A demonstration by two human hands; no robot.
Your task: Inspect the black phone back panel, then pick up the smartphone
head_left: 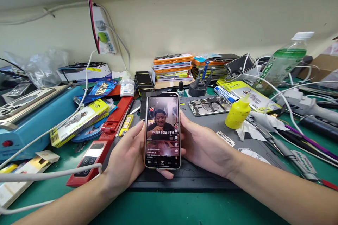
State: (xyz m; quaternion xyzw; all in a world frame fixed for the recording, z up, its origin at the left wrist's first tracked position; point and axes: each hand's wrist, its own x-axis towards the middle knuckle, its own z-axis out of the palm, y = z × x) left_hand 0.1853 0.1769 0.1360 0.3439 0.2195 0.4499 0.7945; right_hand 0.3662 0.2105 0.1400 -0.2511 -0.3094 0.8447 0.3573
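Upright between both hands is a smartphone [163, 147], its lit screen playing a video with subtitles. My left hand [126, 154] grips the phone's left edge, with fingers passing behind and a fingertip showing below. On the other side, my right hand [202, 144] holds the right edge, thumb along the side and other fingers mostly hidden behind it. Under them lies a dark grey work mat [211, 179]. An opened phone [210, 105] with its inside parts showing rests on the mat beyond my right hand.
At right stand a yellow squeeze bottle [238, 112] and a tilted drink bottle [282, 63]; a soldering iron [287, 151] lies nearby. Left are a red hinged tool [105, 137], yellow boxes [81, 121] and a blue machine [39, 119]. White cables [52, 175] cross the left side.
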